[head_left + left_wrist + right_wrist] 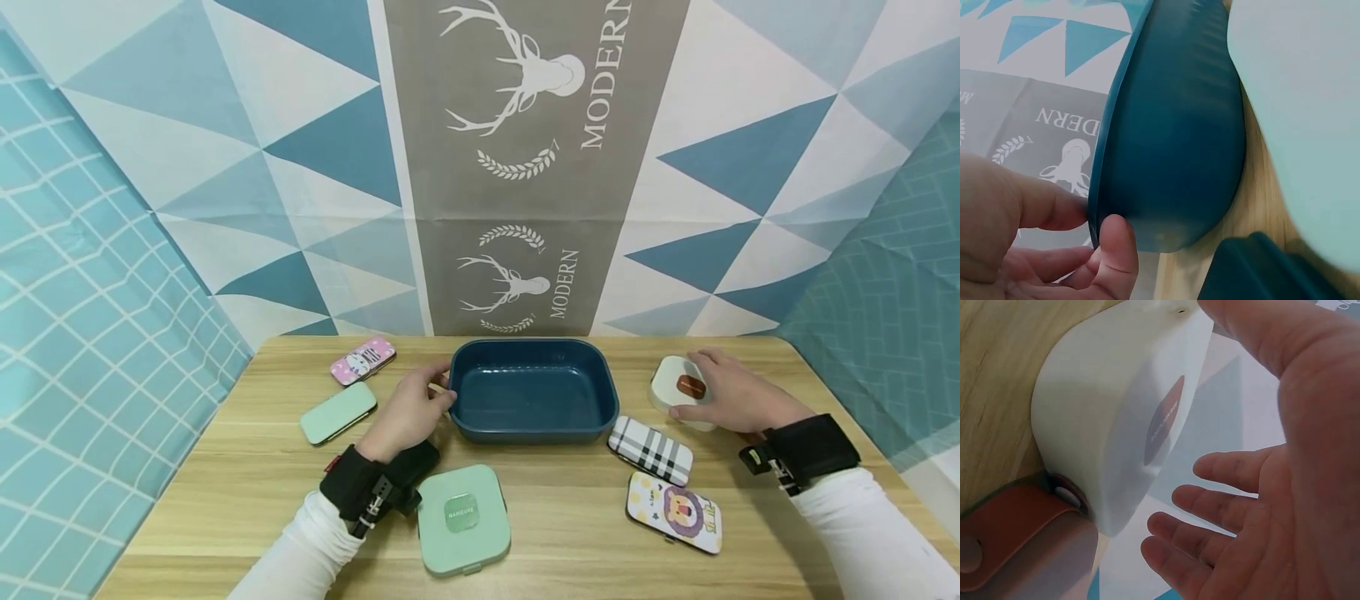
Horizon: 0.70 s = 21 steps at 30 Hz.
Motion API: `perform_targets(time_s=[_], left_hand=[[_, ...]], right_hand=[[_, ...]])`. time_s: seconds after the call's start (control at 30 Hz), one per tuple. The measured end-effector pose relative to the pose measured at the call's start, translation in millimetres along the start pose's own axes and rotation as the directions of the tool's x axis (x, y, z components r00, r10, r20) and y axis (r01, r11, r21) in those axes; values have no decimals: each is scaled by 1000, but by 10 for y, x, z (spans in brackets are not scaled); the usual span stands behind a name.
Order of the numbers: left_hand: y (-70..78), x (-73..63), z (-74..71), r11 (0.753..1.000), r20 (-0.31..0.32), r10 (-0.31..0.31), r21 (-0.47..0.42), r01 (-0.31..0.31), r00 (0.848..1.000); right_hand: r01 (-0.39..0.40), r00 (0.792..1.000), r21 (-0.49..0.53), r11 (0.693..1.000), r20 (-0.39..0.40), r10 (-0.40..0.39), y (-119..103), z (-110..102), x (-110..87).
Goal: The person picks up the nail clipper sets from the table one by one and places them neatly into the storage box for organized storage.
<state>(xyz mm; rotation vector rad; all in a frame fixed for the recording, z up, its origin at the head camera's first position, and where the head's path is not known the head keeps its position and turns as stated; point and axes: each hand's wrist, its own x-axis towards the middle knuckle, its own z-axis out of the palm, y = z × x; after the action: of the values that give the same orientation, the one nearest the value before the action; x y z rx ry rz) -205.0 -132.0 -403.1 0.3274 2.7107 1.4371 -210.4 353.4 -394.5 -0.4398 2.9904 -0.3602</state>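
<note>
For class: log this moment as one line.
left hand: pinches rim of blue tray; right hand: at white case; square mint case: on table

Left grip point(1000, 228) pinches the blue tray point(1172, 144) by its rim

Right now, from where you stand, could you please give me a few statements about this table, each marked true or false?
1. The left hand holds the blue tray by its rim. True.
2. The pink case lies to the right of the blue tray. False: it lies to the left, beyond the oblong green case.
3. The right hand is at the white case. True.
4. The square green case sits inside the blue tray. False: it lies on the table, nearer the wearer than the blue tray.
5. The lion case lies nearer the wearer than the plaid case. True.
</note>
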Motion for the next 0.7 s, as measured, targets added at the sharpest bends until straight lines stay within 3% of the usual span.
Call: perform_targets(time_s=[0.37, 0.7], left_hand=[[-96, -12, 11, 975, 42, -85, -202, 92, 995], [-76, 6, 18, 936, 81, -126, -320, 145, 989]], right_hand=[[57, 998, -2, 998, 20, -57, 11, 69, 93], [30, 997, 13, 999, 68, -31, 26, 66, 94]])
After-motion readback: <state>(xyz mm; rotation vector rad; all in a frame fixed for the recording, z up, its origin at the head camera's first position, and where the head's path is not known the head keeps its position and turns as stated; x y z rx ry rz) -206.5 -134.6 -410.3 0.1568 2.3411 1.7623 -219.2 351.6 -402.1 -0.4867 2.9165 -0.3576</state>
